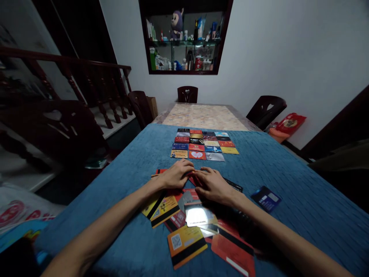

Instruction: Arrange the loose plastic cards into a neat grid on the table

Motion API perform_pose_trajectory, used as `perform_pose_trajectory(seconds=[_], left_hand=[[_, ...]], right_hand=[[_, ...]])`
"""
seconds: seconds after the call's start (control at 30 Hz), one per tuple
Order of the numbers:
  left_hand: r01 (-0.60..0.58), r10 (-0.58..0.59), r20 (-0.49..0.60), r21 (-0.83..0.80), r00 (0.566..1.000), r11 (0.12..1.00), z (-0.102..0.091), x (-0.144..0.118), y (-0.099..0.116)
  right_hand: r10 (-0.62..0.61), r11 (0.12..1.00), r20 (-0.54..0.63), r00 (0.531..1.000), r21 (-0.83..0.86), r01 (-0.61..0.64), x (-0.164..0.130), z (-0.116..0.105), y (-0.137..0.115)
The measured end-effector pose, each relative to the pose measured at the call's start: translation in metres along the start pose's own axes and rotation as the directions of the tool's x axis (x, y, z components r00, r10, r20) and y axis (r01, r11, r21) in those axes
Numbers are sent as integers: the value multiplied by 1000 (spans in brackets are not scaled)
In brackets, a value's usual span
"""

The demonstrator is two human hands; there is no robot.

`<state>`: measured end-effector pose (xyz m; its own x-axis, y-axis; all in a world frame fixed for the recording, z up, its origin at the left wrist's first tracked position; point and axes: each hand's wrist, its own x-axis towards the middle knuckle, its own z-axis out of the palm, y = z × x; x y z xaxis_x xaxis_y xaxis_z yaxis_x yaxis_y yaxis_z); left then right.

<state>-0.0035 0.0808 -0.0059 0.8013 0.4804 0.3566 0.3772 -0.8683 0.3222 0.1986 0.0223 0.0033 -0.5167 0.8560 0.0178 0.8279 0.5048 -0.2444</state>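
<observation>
My left hand (pixel 179 174) and my right hand (pixel 215 185) meet over a loose pile of plastic cards. The fingers of both are curled in on a red card (pixel 191 178), mostly covered by them. Beneath and around my hands lie a yellow card with a black stripe (pixel 165 209), a shiny white card (pixel 198 216), an orange card with a square code (pixel 186 244) and a red striped card (pixel 235 252). Beyond my fingertips, several cards (pixel 196 155) are laid face up in neat rows, edge to edge.
A dark blue card (pixel 266 199) lies apart on the right. The blue cloth (pixel 129 165) covers the near part of the table; a patterned top (pixel 201 115) shows beyond. Dark chairs (pixel 265 111) stand around it. A white bag (pixel 23 211) sits at the left edge.
</observation>
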Motion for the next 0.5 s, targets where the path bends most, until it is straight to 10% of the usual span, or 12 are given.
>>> perform_pose_trajectory(seconds=[0.5], left_hand=[[32, -38, 169, 38, 985, 999, -8, -2, 5]], right_hand=[[3, 992, 128, 992, -129, 14, -8, -33, 13]])
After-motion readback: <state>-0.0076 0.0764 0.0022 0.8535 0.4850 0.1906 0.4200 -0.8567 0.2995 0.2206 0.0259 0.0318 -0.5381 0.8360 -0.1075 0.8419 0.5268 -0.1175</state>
